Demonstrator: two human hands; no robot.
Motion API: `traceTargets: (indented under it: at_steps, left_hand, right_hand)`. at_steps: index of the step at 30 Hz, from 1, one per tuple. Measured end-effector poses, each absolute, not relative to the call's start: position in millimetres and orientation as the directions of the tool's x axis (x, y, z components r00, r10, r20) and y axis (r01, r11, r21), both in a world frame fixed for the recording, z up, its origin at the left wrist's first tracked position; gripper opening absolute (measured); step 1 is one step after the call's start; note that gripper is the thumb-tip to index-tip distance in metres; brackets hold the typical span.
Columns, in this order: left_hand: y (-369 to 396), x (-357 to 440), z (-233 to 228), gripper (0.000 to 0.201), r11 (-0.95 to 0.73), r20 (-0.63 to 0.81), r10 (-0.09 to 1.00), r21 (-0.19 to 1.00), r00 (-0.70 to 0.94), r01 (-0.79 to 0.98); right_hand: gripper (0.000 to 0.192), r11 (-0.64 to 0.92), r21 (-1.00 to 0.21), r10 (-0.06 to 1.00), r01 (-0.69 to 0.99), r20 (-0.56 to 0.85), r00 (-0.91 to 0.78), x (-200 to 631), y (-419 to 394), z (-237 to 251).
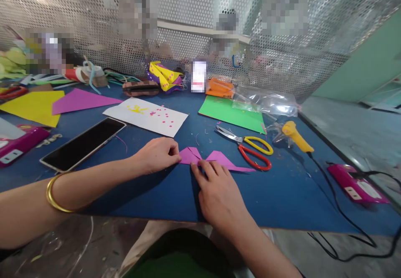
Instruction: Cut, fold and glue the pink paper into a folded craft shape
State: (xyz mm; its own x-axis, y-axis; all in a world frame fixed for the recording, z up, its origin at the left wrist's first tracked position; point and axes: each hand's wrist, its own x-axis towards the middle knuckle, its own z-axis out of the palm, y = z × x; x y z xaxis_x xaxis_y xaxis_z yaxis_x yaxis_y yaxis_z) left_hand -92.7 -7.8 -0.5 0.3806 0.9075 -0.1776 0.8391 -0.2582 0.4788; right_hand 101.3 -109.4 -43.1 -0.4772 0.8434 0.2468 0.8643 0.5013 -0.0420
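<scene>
1. The purple paper (222, 157) is lying near the middle of the blue table (140, 202), close to the near edge, and it is showing folds and two raised points on its far side.
2. The left hand (158, 156) is holding the paper's left end; its thumb and forefinger are coming together there, clamped on the paper.
3. The right hand (219, 192) is resting its fingertips, slightly apart, along the paper's near side. Whether these fingers are also gripping it from below, I cannot tell.
4. The scissors (239, 139) are lying just to the far right, and their red handle is sitting very near the paper's thin right end. If the right hand were sliding that way, I think this end could be catching on the handle and bending.
5. If the two hands were pulling unequally, the paper could be tearing or losing its crease, because it is looking thin.
6. On the far left, a white sheet (142, 121) is carrying small loose yellow and pink pieces; a bump from the left hand could be scattering them.
7. On the right, a yellow glue gun (296, 136) is lying with its black cable (332, 190) hanging over the near edge; a snag on this cable could be dragging it.
</scene>
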Motion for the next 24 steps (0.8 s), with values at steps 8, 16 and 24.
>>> traceTargets:
  at_steps: [8, 16, 24]
  left_hand:
    - [-9, -99, -3, 0.024, -0.232, -0.155, 0.919, 0.533, 0.364, 0.814]
    - [-5, -109, -2, 0.022, -0.164, -0.207, 0.919, 0.573, 0.335, 0.803]
    - [-5, -107, -4, 0.018, -0.225, -0.188, 0.912, 0.512, 0.364, 0.829]
  right_hand:
    - [0.054, 0.466, -0.060, 0.870, 0.883, 0.214, -0.445, 83, -113, -33]
    - [0.056, 0.459, -0.096, 0.880, 0.883, 0.184, -0.438, 86, -114, -35]
    - [0.057, 0.451, -0.105, 0.887, 0.886, 0.168, -0.431, 85, -114, -35]
